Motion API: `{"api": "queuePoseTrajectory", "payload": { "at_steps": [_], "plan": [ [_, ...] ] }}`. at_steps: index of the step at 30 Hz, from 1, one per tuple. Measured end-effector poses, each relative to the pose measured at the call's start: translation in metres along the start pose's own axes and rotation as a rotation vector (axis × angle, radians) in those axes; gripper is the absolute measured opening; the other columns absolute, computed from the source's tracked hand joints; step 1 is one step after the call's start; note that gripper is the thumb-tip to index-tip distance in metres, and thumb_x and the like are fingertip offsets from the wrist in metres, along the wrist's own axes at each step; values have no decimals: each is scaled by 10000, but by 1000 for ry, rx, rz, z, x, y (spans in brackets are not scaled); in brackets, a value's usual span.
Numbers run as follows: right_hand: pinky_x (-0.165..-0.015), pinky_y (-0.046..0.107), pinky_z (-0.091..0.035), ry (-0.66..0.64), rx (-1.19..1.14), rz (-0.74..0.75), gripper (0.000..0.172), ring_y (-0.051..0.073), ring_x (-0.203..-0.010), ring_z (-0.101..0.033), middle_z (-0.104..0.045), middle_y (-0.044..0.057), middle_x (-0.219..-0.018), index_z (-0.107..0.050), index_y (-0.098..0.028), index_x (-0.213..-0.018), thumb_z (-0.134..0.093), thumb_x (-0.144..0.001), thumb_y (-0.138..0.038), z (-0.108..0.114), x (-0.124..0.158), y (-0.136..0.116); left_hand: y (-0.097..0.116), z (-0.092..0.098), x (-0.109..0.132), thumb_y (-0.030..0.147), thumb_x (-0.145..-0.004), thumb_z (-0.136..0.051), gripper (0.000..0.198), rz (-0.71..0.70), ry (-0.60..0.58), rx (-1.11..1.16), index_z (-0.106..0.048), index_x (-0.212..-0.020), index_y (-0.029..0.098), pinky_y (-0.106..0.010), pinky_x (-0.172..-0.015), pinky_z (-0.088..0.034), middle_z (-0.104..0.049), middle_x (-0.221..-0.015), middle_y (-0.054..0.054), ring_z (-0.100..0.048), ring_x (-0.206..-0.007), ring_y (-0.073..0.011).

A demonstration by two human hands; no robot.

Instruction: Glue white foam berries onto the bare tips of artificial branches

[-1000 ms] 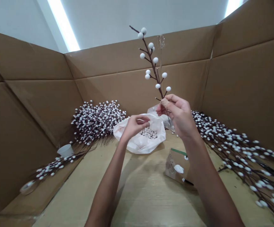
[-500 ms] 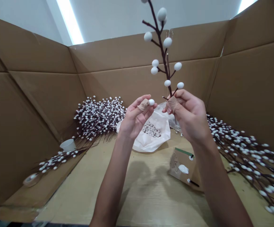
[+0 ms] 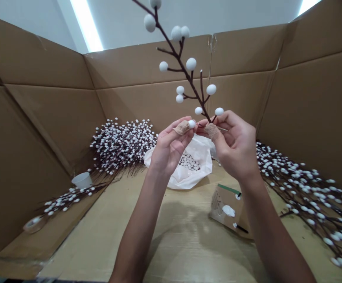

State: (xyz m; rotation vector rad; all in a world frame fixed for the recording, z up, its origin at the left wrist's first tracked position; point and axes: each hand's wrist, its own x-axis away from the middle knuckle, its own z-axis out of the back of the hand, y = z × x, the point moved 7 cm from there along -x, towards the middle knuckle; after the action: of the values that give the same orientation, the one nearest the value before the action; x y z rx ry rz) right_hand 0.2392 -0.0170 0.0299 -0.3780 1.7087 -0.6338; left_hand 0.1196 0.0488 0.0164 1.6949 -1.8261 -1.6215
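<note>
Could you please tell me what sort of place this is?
It is probably a craft workstation: cardboard walls enclose the work surface at the back and sides, heaps of white-berried branches lie at left and right, and an open white bag holds loose berries.

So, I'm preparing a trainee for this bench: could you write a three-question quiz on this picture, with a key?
1. What does the left hand pinch?
A) the tape roll
B) a single white berry
C) the white cup

2. True or false: the artificial berry branch in the right hand has at least one bare twig.

3. Fill in: many loose white berries lie inside an open white plastic ____.

Key: 1. B. 2. True. 3. Bag.
</note>
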Motion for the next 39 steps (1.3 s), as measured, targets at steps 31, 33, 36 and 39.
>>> {"api": "queuePoseTrajectory", "payload": {
  "at_steps": [31, 33, 36, 39],
  "plan": [
    [-648, 321, -567, 7, 93, 40, 134, 167, -721, -622, -586, 15, -728, -536, -219, -735, -636, -816, -255, 1, 2, -2, 6, -4, 3, 211, -734, -730, 67, -164, 13, -126, -707, -795, 193, -326, -905, -532, -718, -833, 3, -687, -916, -172],
    [-652, 325, -571, -2, 83, 36, 136, 170, -725, -630, -589, 15, -725, -534, -219, -737, -636, -819, -257, 1, 2, -2, 7, -5, 3, 202, -724, -739, 64, -185, 26, -132, -704, -777, 194, -330, -902, -535, -717, -815, 9, -688, -916, -173],
    [-640, 327, -575, -20, 56, 23, 155, 170, -721, -639, -601, 17, -739, -525, -216, -733, -650, -812, -263, 2, 1, -2, 10, -8, 4, 187, -702, -756, 70, -211, 24, -124, -700, -744, 195, -323, -879, -547, -716, -778, 21, -695, -894, -171],
    [-638, 318, -582, -45, 53, 22, 179, 159, -711, -637, -599, 11, -737, -514, -214, -733, -662, -808, -281, 3, 0, -2, 9, -9, 5, 203, -689, -772, 83, -212, 35, -123, -699, -728, 198, -322, -865, -554, -716, -759, 21, -698, -907, -182]
  ]
}}
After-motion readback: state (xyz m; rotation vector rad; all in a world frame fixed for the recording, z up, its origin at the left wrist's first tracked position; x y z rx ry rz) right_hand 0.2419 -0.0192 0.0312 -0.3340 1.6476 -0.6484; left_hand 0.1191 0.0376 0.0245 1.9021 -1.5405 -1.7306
